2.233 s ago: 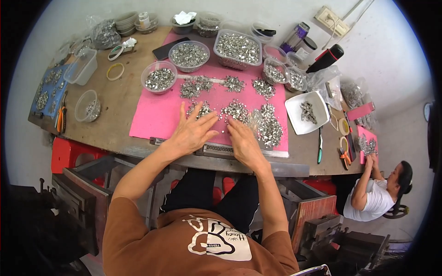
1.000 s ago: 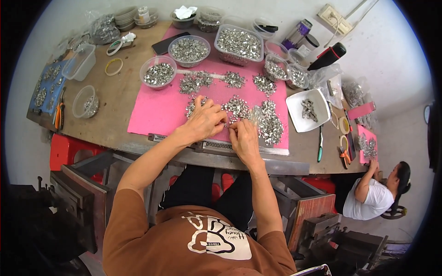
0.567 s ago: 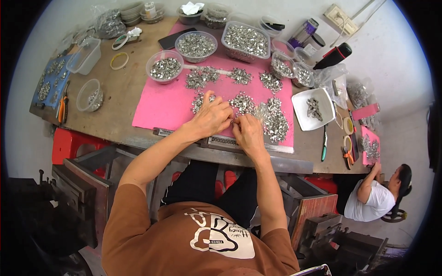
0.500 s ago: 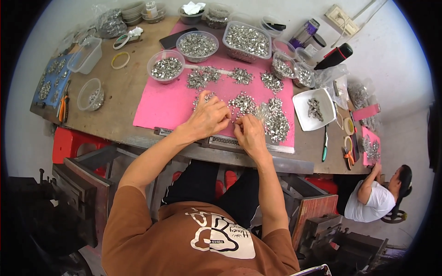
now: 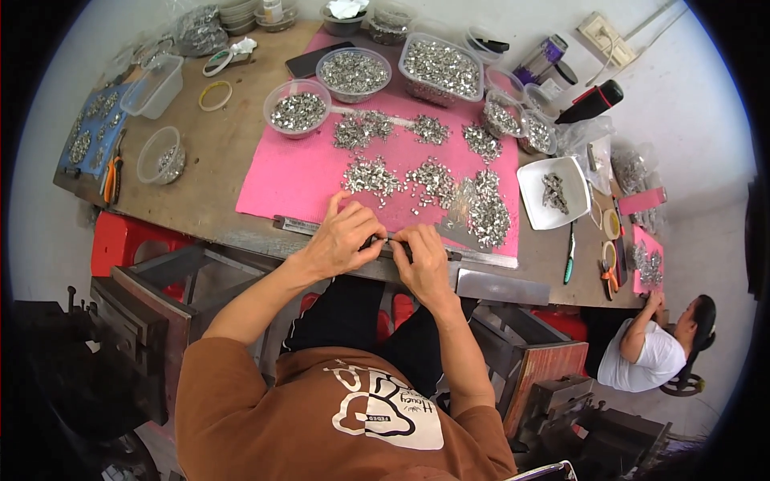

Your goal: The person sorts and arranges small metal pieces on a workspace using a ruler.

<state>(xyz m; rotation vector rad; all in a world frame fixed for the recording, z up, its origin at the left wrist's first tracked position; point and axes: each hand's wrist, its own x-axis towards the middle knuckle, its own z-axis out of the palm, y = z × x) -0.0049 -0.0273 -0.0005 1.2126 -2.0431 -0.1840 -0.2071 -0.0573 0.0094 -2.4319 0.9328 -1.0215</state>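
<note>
My left hand [image 5: 348, 238] and my right hand [image 5: 423, 258] meet over the bench's front edge, fingertips almost touching. Each pinches with thumb and finger; what lies between them is too small to make out. Beneath them runs a narrow metal rail [image 5: 295, 226], partly hidden by my hands. Just beyond, on a pink mat [image 5: 277, 172], lie loose heaps of small silvery metal pieces, among them a left heap [image 5: 374, 178], a middle heap [image 5: 432, 182] and a larger right heap [image 5: 488, 212].
Behind the heaps stand a round tub [image 5: 353, 74], a smaller bowl [image 5: 297, 111] and a rectangular tub [image 5: 442, 68], all filled with metal pieces. A white dish [image 5: 533, 180] and a green-handled tool [image 5: 570, 255] lie to the right. Another person [image 5: 648, 345] works at far right.
Both hands have drawn back from the heaps to the rail at the bench edge and come together. The view has shifted slightly, and the left heap now shows fully.
</note>
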